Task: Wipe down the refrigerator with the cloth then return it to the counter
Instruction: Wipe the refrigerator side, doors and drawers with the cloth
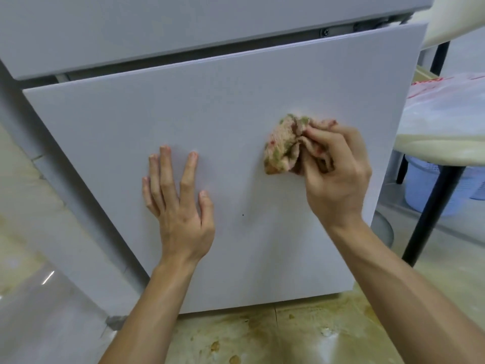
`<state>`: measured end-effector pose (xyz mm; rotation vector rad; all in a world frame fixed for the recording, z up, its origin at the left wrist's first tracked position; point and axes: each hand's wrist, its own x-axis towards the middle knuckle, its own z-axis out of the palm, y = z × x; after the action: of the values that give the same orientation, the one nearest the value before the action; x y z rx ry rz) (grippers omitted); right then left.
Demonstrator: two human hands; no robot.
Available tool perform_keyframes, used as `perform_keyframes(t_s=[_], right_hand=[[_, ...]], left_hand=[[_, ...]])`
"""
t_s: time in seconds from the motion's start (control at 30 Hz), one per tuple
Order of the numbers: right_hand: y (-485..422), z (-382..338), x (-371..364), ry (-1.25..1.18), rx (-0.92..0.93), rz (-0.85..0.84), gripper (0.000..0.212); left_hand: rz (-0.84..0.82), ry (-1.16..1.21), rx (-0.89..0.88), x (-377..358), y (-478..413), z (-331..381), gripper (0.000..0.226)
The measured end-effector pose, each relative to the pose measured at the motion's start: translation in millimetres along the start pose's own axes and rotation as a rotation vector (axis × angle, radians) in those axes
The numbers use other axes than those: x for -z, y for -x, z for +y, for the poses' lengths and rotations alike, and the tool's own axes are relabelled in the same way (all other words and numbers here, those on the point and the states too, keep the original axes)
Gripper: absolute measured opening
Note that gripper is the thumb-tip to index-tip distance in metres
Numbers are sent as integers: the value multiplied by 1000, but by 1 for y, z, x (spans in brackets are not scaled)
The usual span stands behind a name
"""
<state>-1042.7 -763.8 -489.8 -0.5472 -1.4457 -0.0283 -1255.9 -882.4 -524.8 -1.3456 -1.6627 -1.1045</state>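
Note:
The white refrigerator (183, 106) fills most of the view, its lower door facing me. A bunched pink cloth (284, 145) with green and red marks is pressed against the right half of that door. My right hand (336, 172) is shut on the cloth, its fingers curled into the folds. Spread flat on the door's middle is my left hand (178, 203), holding nothing. A small dark speck (243, 214) shows on the door between the two hands.
A chair with black legs (435, 206) stands close at the right, a white plastic bag (446, 101) on its seat. A pale blue basket (446, 187) sits under it. The tiled floor (288, 334) below the door is stained brown.

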Motion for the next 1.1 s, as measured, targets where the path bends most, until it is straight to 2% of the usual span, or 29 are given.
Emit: perform_keyframes(t_s=[0.07, 0.23, 0.3, 0.37, 0.53, 0.63, 0.73, 0.87, 0.97, 1.03, 1.1], right_hand=[[32, 5, -2, 13, 14, -58, 13], [153, 42, 10, 108, 333, -511, 13], [164, 44, 9, 143, 361, -593, 20], [147, 36, 6, 153, 350, -532, 20], [38, -11, -17, 71, 184, -82, 14], [23, -27, -32, -6, 50, 13, 12], [67, -20, -38, -26, 131, -80, 12], [142, 6, -30, 6, 375, -414, 19], [154, 10, -25, 31, 405, -591, 24], [134, -1, -26, 45, 406, -559, 23], [96, -20, -31, 37, 345, -393, 22]], left_hand=[[-5, -5, 12, 0, 4, -3, 67], [-48, -24, -24, 3, 4, -12, 70], [-64, -64, -54, 5, 7, -16, 71], [-78, -73, -66, 6, 12, -17, 73], [-112, -89, -76, 10, 17, -23, 74], [-123, -93, -63, 14, 22, -27, 76], [-141, -92, -74, 18, 22, -34, 78], [-177, -113, -82, 19, 24, -33, 84], [-195, -118, -80, 20, 24, -32, 89], [-197, -116, -85, 22, 24, -34, 91], [-191, -117, -88, 25, 24, -38, 93]])
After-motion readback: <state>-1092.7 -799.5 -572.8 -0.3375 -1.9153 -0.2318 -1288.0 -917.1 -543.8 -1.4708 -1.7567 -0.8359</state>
